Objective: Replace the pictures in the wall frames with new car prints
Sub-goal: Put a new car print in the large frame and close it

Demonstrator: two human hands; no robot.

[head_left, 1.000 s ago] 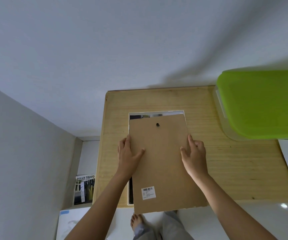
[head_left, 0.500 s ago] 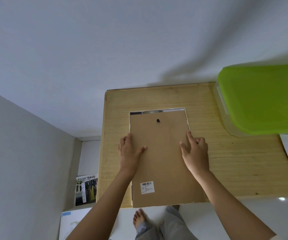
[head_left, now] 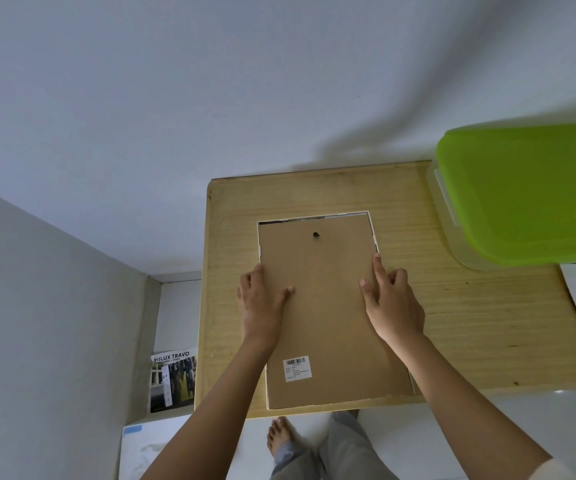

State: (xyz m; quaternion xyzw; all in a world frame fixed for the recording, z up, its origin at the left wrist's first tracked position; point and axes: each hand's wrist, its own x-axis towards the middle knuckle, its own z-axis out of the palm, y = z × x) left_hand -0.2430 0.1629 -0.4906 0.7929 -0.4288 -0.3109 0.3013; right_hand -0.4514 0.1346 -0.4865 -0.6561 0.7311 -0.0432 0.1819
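Now backing board [head_left: 328, 306] under both hands

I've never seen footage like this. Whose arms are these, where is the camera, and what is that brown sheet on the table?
There is no machine here: a person works with two bare hands and wears a wide-angle camera on the head, which looks forward and down. That is why the arms enter from below and a bare foot shows on the floor.

On the wooden table lies a picture frame face down. The brown sheet is its backing board, with a hanging hole and a barcode sticker. The left hand and right hand rest flat along its side edges, gripping nothing.

A box with a green lid sits at the right, and a car print leans below the table's left side.
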